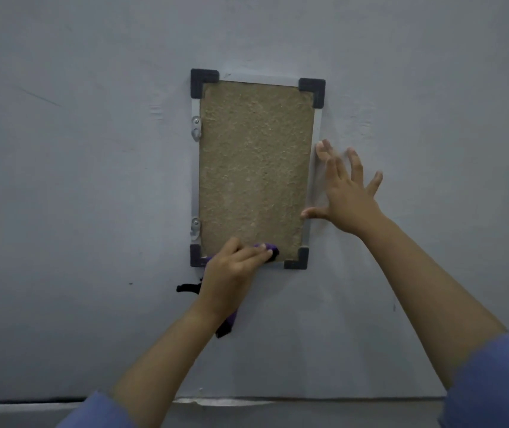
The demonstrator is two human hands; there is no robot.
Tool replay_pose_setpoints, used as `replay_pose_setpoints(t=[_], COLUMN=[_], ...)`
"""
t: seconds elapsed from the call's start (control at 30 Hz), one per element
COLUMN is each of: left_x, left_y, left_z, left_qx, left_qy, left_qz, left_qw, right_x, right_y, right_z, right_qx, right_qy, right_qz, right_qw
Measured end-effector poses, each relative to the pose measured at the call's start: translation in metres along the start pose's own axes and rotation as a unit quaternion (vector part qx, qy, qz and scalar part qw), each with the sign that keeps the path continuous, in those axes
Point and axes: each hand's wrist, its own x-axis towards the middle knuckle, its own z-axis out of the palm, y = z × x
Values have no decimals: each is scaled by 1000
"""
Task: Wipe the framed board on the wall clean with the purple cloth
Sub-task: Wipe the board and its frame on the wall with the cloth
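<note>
**Head cam: cloth at the bottom edge of the board**

Head view looks pretty much straight at a framed board [254, 171] hanging on a grey wall [77, 149]. It's a tall rectangle with a rough tan, cork-looking face, thin pale metal rails down the sides and dark plastic caps on all four corners. Two small metal hanger brackets [196, 127] sit on the left rail, one near the top and one near the bottom.

The purple cloth [270, 249] is bunched up against the lower edge of the board, between the two bottom corner caps. Most of it is hidden; a bit pokes out past the fingertips and a dark-edged tail [226, 325] hangs down below the wrist.

The left hand [231, 270] is curled around that cloth, fingers closed over it and pressing it onto the board face.

The right hand [345, 196] is wide open, fingers spread, holding nothing. It sits at the board's right rail with the thumb over the frame edge; whether the palm touches the wall, can't tell.

Both forearms are bare, with blue sleeves [494, 381] pushed up. A small black scrap [188, 288] sits on the wall just left of the left wrist.
</note>
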Motion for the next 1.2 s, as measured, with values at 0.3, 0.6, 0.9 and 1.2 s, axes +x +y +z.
replay_pose_setpoints(t=[0.3, 0.6, 0.9, 1.2], left_x=[-4, 20, 26, 23], left_y=[21, 40, 32, 33], left_z=[-21, -57, -61, -53], left_qx=[-115, -411, -616, -665], left_qy=[27, -2, -12, 0], left_qz=[-157, -315, -371, -413], left_qw=[981, 855, 694, 622], right_x=[-7, -71, -145, -157], right_y=[-4, -48, -60, -55], right_z=[-6, 13, 63, 41], right_qx=[-11, 259, 746, 632], right_qy=[21, 235, -172, -12], right_qz=[-12, -12, 53, 119], right_qw=[1000, 937, 642, 766])
